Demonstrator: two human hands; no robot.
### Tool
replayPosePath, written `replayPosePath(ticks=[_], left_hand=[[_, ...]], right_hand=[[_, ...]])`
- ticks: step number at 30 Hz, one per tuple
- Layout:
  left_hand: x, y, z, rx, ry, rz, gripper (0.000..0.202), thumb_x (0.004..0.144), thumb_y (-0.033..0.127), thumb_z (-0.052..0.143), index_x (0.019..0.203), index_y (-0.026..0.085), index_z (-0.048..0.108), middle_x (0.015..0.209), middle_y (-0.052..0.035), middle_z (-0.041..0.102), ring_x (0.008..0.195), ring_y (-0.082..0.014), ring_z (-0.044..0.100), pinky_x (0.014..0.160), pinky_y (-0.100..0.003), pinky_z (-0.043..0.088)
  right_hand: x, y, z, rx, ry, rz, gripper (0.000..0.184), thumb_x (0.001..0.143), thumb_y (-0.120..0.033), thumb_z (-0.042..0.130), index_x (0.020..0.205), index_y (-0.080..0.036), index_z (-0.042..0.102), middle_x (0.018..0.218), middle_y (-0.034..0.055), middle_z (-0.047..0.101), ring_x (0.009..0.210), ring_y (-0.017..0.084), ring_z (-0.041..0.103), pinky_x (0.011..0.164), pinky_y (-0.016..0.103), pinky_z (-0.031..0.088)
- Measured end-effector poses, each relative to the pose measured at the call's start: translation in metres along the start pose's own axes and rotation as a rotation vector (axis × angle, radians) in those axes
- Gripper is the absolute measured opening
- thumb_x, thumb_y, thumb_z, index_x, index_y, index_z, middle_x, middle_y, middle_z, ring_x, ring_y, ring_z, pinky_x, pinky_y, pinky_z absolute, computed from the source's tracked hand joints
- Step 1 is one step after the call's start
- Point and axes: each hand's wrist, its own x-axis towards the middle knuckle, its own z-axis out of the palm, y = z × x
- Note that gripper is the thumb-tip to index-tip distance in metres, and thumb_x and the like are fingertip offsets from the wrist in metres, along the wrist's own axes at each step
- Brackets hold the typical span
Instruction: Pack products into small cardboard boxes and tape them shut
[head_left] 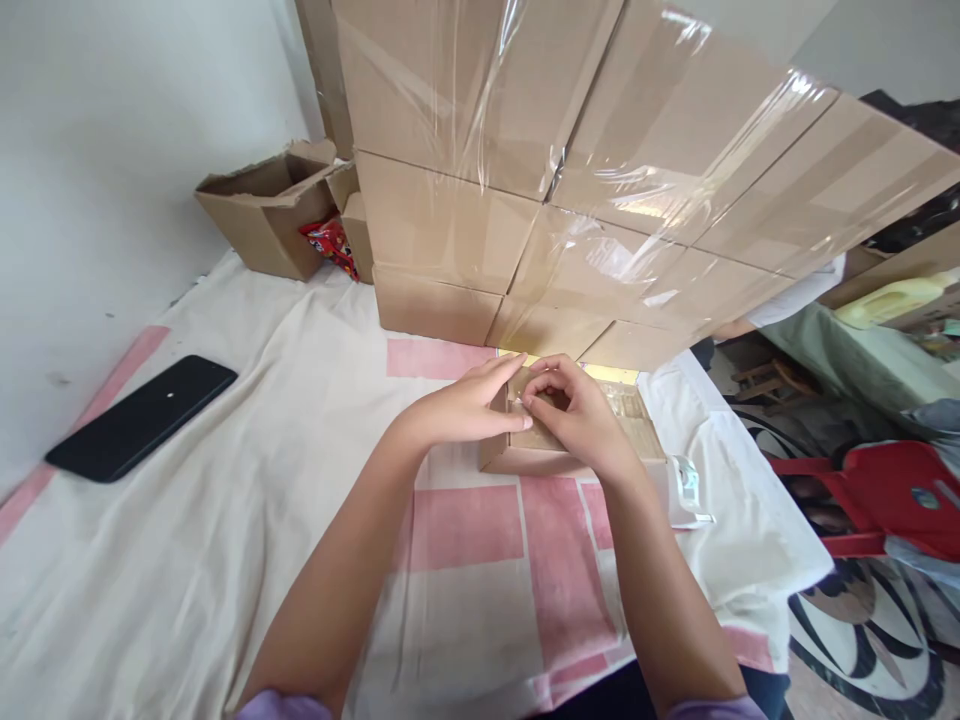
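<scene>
The small box (pixel 540 461) is tan, the stacked cartons (pixel 600 175) a similar brown under clear wrap (pixel 619 262). The cream cloth (pixel 315 400) carries pink blocks and stripes. The phone (pixel 142 420) is black, the snack bag (pixel 330 244) mainly red, the sleeves (pixel 281 706) lilac, the chair (pixel 900 495) red, the floor (pixel 866 645) patterned in black and white curves.

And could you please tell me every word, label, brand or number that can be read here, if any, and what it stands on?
No text here can be read.
Red packet: printed marks, too blurred to read.
White item beside the small box: greenish and dark marks, too small to read.
Sticker on the red chair: too blurred to read.
</scene>
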Motion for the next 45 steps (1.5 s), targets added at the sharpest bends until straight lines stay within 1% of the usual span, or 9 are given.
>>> replayPosePath(ticks=[5,11,16,22,25,28,33,39,45], left_hand=[[0.009,-0.01,0.009,-0.193,-0.088,-0.056,0.085,0.088,0.037,0.061,0.162,0.034,0.017,0.17,-0.0058,0.017,0.154,-0.0302,0.029,0.114,-0.042,0.043],[0.007,-0.007,0.006,-0.281,-0.141,-0.051,0.091,0.088,0.034,0.061,0.163,0.035,0.008,0.172,-0.0039,0.013,0.155,-0.0298,0.025,0.117,-0.043,0.038],[0.004,0.006,-0.001,-0.327,-0.159,-0.166,0.09,0.089,0.035,0.061,0.162,0.037,0.009,0.172,-0.0012,0.011,0.153,-0.0303,0.029,0.121,-0.047,0.033],[0.008,0.01,0.01,-0.405,0.005,-0.282,0.08,0.088,0.037,0.062,0.159,0.042,0.025,0.168,0.0027,0.026,0.154,-0.0312,0.027,0.123,-0.05,0.029],[0.008,0.011,0.013,-0.415,0.023,-0.296,0.078,0.089,0.04,0.063,0.158,0.043,0.028,0.166,0.0016,0.032,0.151,-0.0291,0.034,0.122,-0.048,0.031],[0.006,0.012,0.012,-0.375,-0.004,-0.282,0.075,0.089,0.046,0.064,0.157,0.043,0.031,0.168,0.0028,0.029,0.152,-0.0298,0.031,0.122,-0.046,0.031],[0.005,0.005,0.011,-0.362,-0.192,-0.251,0.072,0.088,0.044,0.064,0.155,0.039,0.037,0.162,0.0,0.04,0.137,-0.0297,0.052,0.112,-0.042,0.045],[0.002,0.017,0.023,-0.205,-0.313,-0.089,0.073,0.084,0.038,0.066,0.153,0.031,0.044,0.161,-0.0031,0.043,0.146,-0.029,0.042,0.122,-0.044,0.033],[-0.052,0.036,0.088,-0.031,-0.142,0.029,0.067,0.082,0.048,0.069,0.146,0.034,0.054,0.155,-0.0046,0.05,0.146,-0.0351,0.041,0.124,-0.049,0.03]], right_hand=[[0.003,0.002,0.0,-0.1,0.002,0.008,0.026,0.083,-0.02,0.061,0.108,-0.023,0.054,0.079,-0.0027,0.068,0.073,0.017,0.058,0.072,0.032,0.042],[0.011,-0.009,-0.002,-0.454,-0.07,0.022,0.027,0.085,-0.022,0.06,0.11,-0.023,0.052,0.084,-0.0005,0.064,0.085,0.021,0.058,0.075,0.033,0.043],[0.019,-0.012,-0.008,-0.786,0.108,0.098,0.048,0.074,-0.045,0.077,0.107,-0.021,0.053,0.111,0.0114,0.063,0.108,0.034,0.053,0.082,0.042,0.043],[0.005,0.003,-0.029,-0.865,0.27,0.235,0.05,0.081,-0.061,0.069,0.111,-0.022,0.058,0.122,0.0118,0.063,0.121,0.039,0.05,0.102,0.059,0.034],[-0.018,0.02,-0.054,-0.828,0.281,0.26,0.05,0.087,-0.059,0.063,0.12,-0.021,0.059,0.125,0.013,0.063,0.126,0.039,0.049,0.105,0.059,0.036],[-0.051,0.035,-0.084,-0.669,0.099,0.146,0.067,0.089,-0.056,0.061,0.143,-0.02,0.047,0.143,0.0147,0.052,0.136,0.033,0.045,0.112,0.05,0.038],[-0.12,0.035,-0.104,-0.545,-0.164,0.051,0.106,0.074,-0.05,0.078,0.161,-0.031,0.022,0.165,0.0113,0.019,0.152,0.036,0.022,0.119,0.052,0.033],[-0.195,0.024,-0.095,-0.436,-0.015,-0.058,0.094,0.059,-0.027,0.084,0.146,-0.03,0.049,0.152,0.0142,0.04,0.142,0.039,0.039,0.113,0.055,0.039],[-0.269,0.031,-0.12,-0.208,0.257,-0.098,0.057,0.076,-0.05,0.078,0.128,-0.033,0.061,0.138,0.0134,0.055,0.131,0.038,0.053,0.105,0.049,0.047]])
